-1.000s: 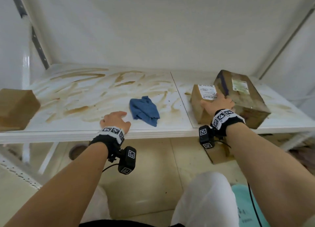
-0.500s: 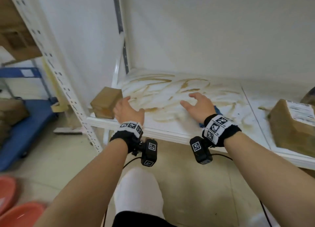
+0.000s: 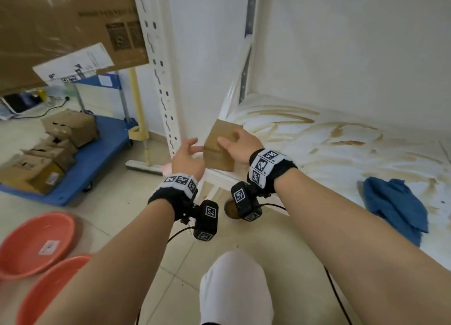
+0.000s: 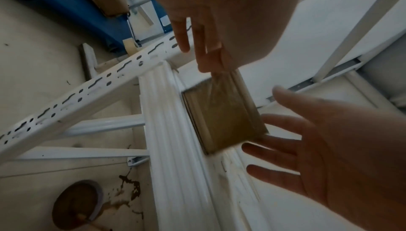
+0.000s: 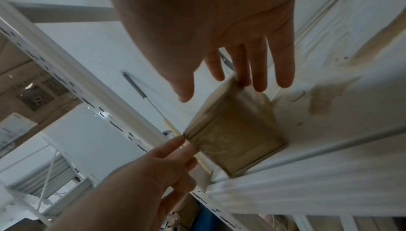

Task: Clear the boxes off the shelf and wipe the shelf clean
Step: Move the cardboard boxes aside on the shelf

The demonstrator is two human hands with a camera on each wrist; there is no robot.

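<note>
A small brown cardboard box [image 3: 218,151] stands at the left end of the white, brown-stained shelf [image 3: 341,154], right by the front edge. My left hand [image 3: 191,150] is at the box's left side with its fingers straight. One of its fingertips [image 5: 179,141] meets the box's corner. My right hand [image 3: 234,141] reaches over the box's right side. Its straight fingers [image 5: 255,75] touch the far top edge of the box [image 5: 237,134]. Neither hand is curled round the box [image 4: 224,113]. A crumpled blue cloth [image 3: 395,207] lies on the shelf to the right.
The perforated white upright [image 3: 161,80] stands just left of the box. A blue cart [image 3: 92,163] with several cardboard boxes is on the floor at left, with two red basins [image 3: 36,241] nearer me. A round brown object [image 4: 77,203] lies under the shelf.
My view has swung left along the shelf. The right hand left the labelled box on the right, and both hands moved left to flank the small brown box at the shelf's end.
</note>
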